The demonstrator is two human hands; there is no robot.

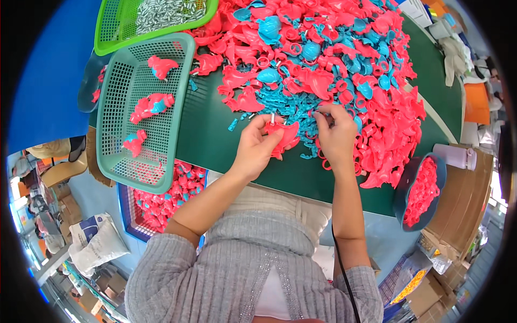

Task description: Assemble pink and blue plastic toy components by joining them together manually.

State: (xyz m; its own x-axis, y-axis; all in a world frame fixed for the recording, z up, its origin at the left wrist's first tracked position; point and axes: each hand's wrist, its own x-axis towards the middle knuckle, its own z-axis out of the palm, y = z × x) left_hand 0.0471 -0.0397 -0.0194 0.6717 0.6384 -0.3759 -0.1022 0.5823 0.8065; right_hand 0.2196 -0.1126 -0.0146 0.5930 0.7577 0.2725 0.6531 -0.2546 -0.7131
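I see the left hand (254, 146) pinching a red piece (288, 133) by its left side; the rest reaches beyond the thumb. The right hand (339, 137) has fingertips close; I cannot tell if holding. Farther lie blue pieces (284, 105).

"What sort of place are you in?"

"A workshop, I'd say: my green table (204, 132) is heaped with loose pink and blue plastic parts (318, 81), many of a kind."

"And what else tells you?"

"A bright green basket (116, 21) of small metal pieces (169, 13) at the far left, a dark tub (401, 207) of small pink pieces (423, 194) off to my right, and, around the room, cardboard boxes (463, 199) and a bulky white sack (99, 253)."
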